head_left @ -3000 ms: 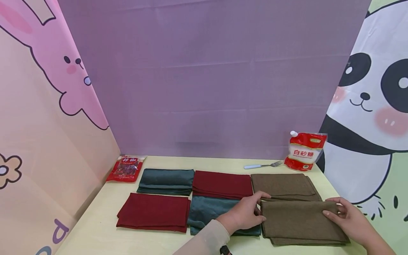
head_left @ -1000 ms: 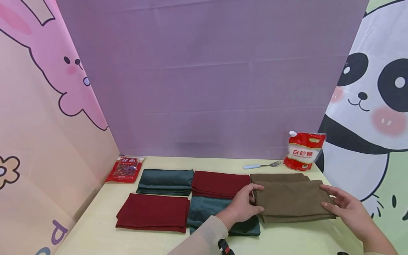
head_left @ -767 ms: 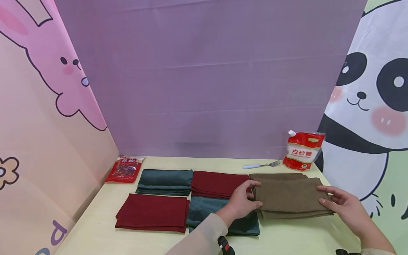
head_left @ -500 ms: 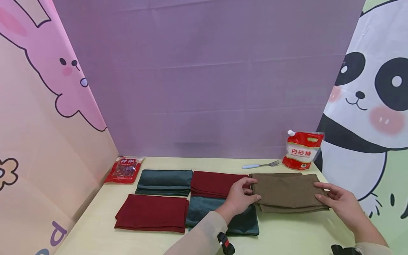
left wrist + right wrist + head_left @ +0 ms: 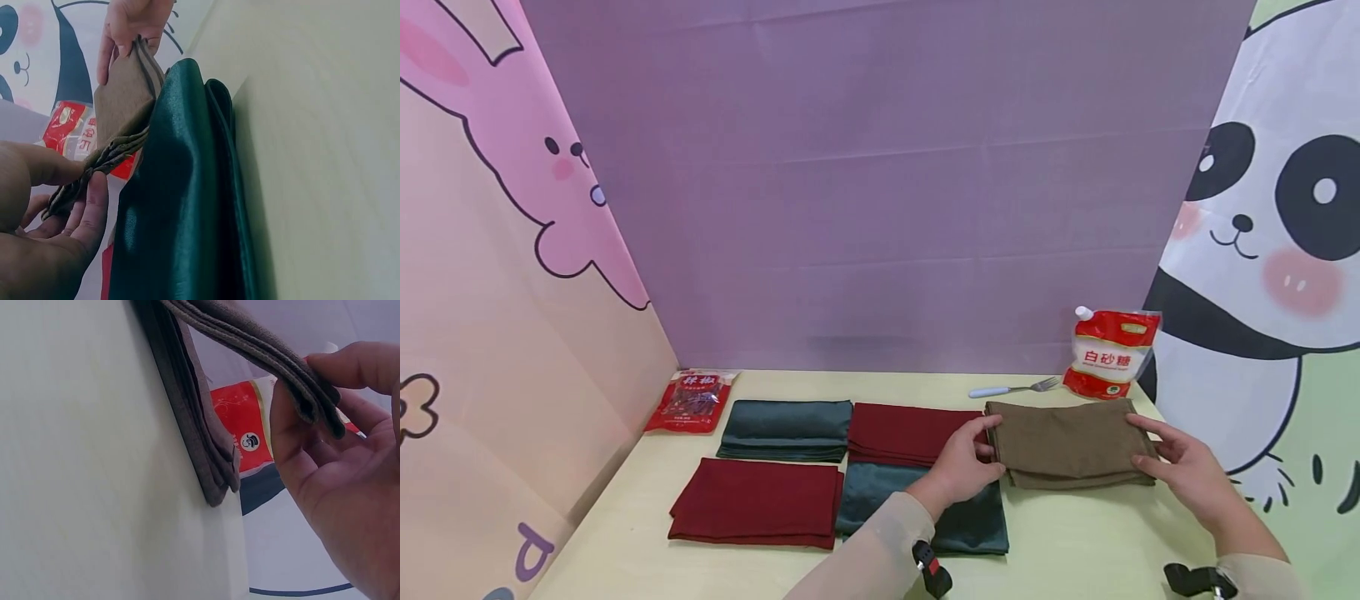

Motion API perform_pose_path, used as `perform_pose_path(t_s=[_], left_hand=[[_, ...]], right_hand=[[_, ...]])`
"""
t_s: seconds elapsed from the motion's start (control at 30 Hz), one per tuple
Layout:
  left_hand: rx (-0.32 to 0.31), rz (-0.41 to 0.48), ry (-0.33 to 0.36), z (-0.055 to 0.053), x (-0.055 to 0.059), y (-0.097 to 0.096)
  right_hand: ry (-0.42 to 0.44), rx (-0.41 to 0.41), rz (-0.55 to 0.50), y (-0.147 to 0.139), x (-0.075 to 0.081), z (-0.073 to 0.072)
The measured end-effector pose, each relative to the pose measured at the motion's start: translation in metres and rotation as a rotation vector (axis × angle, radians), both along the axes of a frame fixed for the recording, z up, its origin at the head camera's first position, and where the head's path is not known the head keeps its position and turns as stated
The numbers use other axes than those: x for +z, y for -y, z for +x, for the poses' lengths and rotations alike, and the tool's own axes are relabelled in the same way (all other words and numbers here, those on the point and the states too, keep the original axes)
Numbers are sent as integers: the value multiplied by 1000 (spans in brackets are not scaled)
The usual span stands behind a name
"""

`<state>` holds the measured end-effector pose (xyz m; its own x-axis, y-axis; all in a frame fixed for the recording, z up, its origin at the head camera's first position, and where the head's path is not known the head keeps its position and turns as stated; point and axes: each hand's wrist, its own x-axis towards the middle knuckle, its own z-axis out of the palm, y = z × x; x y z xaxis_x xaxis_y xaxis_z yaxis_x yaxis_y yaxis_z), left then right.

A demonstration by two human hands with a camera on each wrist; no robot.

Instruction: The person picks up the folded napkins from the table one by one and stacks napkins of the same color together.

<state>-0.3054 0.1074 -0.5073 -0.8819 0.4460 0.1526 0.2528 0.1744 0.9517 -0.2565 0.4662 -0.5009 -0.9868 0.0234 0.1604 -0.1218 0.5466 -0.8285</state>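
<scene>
A folded brown cloth [image 5: 1067,442] is held level between both hands at the right of the table. My left hand [image 5: 958,467] pinches its left edge, fingers behind and thumb in front. On the opposite edge, my right hand [image 5: 1187,471] grips with thumb and fingers. The right wrist view shows the held cloth raised over a second folded brown cloth [image 5: 200,437] lying on the table. From the head view that lower one is largely hidden. Below my left forearm lies a folded teal cloth [image 5: 962,521], and a folded red cloth [image 5: 910,429] is just behind it.
Further left are another folded teal cloth [image 5: 786,429] and a folded red cloth [image 5: 756,504]. A fork [image 5: 1011,390] and a red sugar pouch [image 5: 1112,354] stand at the back right. A red chili packet [image 5: 694,402] lies in the back left corner. Printed walls enclose the table.
Both hands have carried the brown cloth from the front right of the table backward, over the rear brown cloth. The other cloths stay in place.
</scene>
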Motion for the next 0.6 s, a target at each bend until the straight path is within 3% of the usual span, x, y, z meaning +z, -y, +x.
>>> perform_pose_path(t_s=[0.33, 0.6], left_hand=[[14, 23, 39, -3, -1, -2], [-56, 111, 121, -9, -7, -3]], right_hand=[[-34, 27, -106, 8, -4, -8], [9, -16, -102, 8, -10, -17]])
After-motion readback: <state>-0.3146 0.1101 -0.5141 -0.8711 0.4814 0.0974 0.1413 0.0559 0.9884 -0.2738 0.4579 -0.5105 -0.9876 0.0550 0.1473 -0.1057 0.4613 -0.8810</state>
